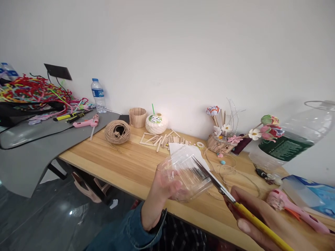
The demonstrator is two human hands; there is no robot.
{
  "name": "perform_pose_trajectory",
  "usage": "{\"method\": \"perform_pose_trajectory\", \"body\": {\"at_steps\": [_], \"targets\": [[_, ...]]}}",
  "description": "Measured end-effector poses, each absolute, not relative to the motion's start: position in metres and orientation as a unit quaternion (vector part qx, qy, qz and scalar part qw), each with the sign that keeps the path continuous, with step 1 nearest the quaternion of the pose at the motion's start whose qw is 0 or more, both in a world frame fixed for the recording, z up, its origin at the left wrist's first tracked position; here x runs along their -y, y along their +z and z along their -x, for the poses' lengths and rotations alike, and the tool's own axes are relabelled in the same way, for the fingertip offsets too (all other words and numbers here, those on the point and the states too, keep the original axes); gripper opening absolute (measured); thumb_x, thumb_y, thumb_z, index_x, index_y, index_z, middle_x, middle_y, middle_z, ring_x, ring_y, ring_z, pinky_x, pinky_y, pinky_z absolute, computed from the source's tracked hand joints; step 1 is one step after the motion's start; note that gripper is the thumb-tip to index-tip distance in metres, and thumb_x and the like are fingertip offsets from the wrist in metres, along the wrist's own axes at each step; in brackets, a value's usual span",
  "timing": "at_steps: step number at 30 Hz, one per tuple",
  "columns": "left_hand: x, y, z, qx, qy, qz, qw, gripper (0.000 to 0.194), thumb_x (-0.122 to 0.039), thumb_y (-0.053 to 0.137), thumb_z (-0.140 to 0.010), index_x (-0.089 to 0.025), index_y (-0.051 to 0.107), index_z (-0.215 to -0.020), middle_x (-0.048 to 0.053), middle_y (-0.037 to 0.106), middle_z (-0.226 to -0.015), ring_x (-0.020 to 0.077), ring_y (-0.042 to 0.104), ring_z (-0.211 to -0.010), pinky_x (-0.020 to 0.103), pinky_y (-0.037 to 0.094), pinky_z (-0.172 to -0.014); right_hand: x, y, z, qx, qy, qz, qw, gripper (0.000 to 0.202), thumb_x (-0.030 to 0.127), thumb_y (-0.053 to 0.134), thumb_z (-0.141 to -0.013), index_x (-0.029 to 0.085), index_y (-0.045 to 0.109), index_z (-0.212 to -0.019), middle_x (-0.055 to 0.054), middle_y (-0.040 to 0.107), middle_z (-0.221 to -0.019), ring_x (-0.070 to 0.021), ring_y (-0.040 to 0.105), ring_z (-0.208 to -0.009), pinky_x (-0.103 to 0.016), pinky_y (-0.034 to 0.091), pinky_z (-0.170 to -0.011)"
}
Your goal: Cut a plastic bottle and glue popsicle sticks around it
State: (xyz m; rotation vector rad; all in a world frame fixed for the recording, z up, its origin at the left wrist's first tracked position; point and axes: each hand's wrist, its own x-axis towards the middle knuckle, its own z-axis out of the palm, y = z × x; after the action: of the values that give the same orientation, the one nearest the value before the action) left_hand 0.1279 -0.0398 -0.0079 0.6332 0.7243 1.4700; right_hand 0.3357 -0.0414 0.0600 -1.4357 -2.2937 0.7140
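My left hand (163, 186) is wrapped around a clear plastic container (187, 174) with ridged sides, held tilted above the front of the table. In my right hand (261, 216) is a pair of scissors (221, 188) with yellow handles. Their metal blades point up and left across the container's near right side, and the tip lies close to its upper rim. Whether the blades touch the plastic I cannot tell. Behind the container a white sheet of paper (201, 153) lies on the wooden table (104, 164).
Along the wall stand a twine ball (117, 131), a wooden-stick cup (138, 117), a coconut with a straw (156, 123), loose craft sticks (163, 139) and a flower basket (221, 143). A large bottle (288, 144) and pink glue gun (300, 211) lie right; another glue gun (87, 122) lies left.
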Motion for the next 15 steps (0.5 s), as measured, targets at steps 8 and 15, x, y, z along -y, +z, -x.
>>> {"method": "perform_pose_trajectory", "body": {"at_steps": [8, 15], "targets": [[-0.013, -0.008, -0.111, -0.281, 0.540, -0.345, 0.714, 0.074, -0.031, 0.075, -0.065, -0.027, 0.037, -0.128, 0.011, 0.057, -0.117, 0.0270, 0.067, -0.088, 0.029, 0.054, -0.062, 0.011, 0.053, -0.329, 0.771, 0.285, 0.528, 0.212, 0.038, 0.060, 0.054, -0.074, 0.023, 0.045, -0.067, 0.002, 0.048, -0.058, -0.0128, 0.046, -0.052, -0.024, 0.041, -0.046], [-0.071, -0.010, -0.109, -0.285, 0.503, -0.366, 0.729, 0.063, -0.025, 0.073, -0.066, -0.023, 0.043, -0.120, 0.011, 0.056, -0.118, 0.0288, 0.067, -0.090, 0.032, 0.054, -0.066, -0.036, 0.038, -0.329, 0.758, 0.304, 0.531, 0.228, 0.038, 0.054, 0.054, -0.076, 0.023, 0.036, -0.065, 0.006, 0.037, -0.059, -0.0091, 0.034, -0.051, -0.022, 0.032, -0.047]]}}
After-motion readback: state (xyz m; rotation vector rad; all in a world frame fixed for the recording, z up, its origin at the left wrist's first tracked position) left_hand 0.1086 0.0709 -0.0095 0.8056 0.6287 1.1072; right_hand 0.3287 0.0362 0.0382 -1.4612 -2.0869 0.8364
